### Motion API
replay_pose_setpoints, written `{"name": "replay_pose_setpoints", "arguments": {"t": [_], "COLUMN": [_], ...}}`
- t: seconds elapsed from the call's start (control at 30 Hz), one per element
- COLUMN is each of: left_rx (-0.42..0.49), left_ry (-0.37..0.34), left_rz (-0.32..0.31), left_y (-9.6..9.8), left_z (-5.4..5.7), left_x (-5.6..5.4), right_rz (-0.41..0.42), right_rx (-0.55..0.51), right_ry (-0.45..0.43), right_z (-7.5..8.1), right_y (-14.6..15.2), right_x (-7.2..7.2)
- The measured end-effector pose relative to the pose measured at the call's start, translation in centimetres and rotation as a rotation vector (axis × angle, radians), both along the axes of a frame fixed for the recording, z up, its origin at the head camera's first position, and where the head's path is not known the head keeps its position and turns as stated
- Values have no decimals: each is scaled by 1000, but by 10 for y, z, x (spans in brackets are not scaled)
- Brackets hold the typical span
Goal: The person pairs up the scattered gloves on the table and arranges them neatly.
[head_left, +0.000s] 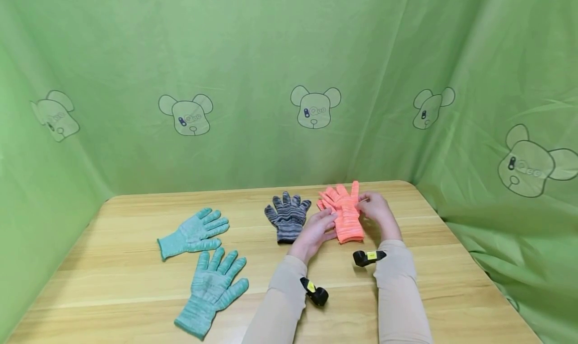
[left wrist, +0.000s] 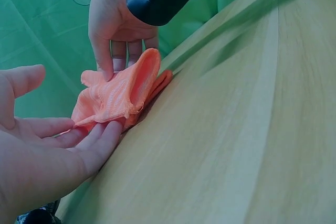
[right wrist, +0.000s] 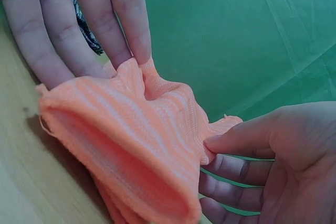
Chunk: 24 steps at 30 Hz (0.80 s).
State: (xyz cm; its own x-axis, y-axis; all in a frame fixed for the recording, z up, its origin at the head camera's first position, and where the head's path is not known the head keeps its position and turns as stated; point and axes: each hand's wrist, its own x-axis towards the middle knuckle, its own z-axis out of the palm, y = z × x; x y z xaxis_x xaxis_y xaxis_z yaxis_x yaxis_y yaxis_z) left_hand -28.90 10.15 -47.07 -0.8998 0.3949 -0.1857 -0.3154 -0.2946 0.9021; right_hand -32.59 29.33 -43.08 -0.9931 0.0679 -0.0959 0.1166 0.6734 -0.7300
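An orange-and-white striped knit glove [head_left: 348, 216] lies near the back of the table, cuff toward me, with more orange glove showing beneath it. My left hand [head_left: 313, 233] is at its left side; in the left wrist view the extended fingers [left wrist: 102, 137] touch the edge near the cuff and the thumb stands apart. On the other side my right hand [head_left: 376, 211] pinches the glove's side between thumb and fingers, seen in the right wrist view at the thumb [right wrist: 244, 132]. The cuff opening [right wrist: 121, 156] gapes a little.
Left of the orange glove lies a dark grey striped glove [head_left: 288, 217], fingers pointing away. Two teal gloves [head_left: 209, 294] lie spread farther left on the wooden table [head_left: 113, 284]. Green curtains [head_left: 253, 148] enclose the back and sides. Each wrist wears a black camera [head_left: 316, 295].
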Motion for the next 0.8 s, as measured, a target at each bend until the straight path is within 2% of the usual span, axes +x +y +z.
{"name": "replay_pose_setpoints", "arguments": {"t": [0.8], "left_rx": [-33], "left_ry": [-37], "left_rz": [84], "left_y": [-2], "left_z": [0], "left_x": [1], "right_rz": [-20], "right_rx": [-36], "right_ry": [-11], "right_z": [-9], "right_y": [3], "right_x": [-4]}}
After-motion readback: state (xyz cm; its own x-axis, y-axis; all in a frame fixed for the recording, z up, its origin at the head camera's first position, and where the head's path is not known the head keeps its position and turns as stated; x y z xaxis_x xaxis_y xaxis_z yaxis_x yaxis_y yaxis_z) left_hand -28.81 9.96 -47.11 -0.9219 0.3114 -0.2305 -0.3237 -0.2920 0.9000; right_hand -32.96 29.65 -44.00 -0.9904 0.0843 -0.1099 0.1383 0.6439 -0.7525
